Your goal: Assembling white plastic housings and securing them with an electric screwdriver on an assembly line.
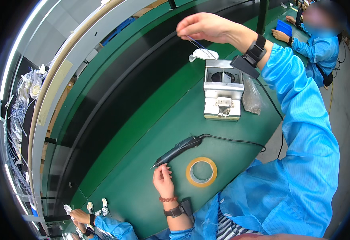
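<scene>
My right hand [207, 29] is raised at the far side of the table, thumb and fingers pinched on thin wires [197, 43]. The strands slant down toward a white, rounded piece [203, 54] lying behind a silver metal machine [223, 90]. Nearer to me, my left hand [164, 180] rests on the table with its fingers loosely bent and apart, nothing visible in them. Its fingertips are close beside the tip of a black electric screwdriver [177, 150]; whether they touch it I cannot tell. Right of that hand lies a roll of amber tape [201, 172].
The screwdriver's black cord [235, 140] runs right over the table edge. A clear plastic bag [252, 96] lies against the machine. Left runs a dark conveyor belt [103, 96]. Co-workers in blue sit at far right [319, 48] and lower left [115, 227], one holding a blue object [284, 27].
</scene>
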{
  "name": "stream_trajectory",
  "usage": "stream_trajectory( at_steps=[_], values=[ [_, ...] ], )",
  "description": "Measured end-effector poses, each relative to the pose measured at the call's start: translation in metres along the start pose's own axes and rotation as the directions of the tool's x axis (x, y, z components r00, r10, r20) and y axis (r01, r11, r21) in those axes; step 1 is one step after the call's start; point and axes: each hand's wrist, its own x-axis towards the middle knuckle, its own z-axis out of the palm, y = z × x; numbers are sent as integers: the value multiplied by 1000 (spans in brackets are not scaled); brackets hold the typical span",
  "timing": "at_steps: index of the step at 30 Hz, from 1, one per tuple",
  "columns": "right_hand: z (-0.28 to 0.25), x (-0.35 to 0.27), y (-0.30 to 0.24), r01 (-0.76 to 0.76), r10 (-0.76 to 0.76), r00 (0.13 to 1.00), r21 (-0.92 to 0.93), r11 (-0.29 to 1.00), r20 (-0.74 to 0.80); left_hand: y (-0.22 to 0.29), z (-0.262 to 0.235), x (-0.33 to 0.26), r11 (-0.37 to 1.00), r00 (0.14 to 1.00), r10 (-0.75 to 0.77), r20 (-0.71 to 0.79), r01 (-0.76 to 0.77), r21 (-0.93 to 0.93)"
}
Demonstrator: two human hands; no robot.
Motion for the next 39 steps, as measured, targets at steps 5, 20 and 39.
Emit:
stream_trajectory(
  at_steps=[5, 20, 39],
  values=[
    [59, -15, -52, 176, -177, 984, 26, 984, 15, 4, 5, -3, 997, 999, 34, -3, -35, -62],
    [148, -154, -114, 261, -309, 918, 207, 943, 248, 117, -3, -33, 847, 877, 458, 145, -480, 228],
    [245, -269, 122, 362, -105, 636, -175, 916, 765, 99, -32, -42, 765, 967, -59, 247, 202, -611]
  ],
)
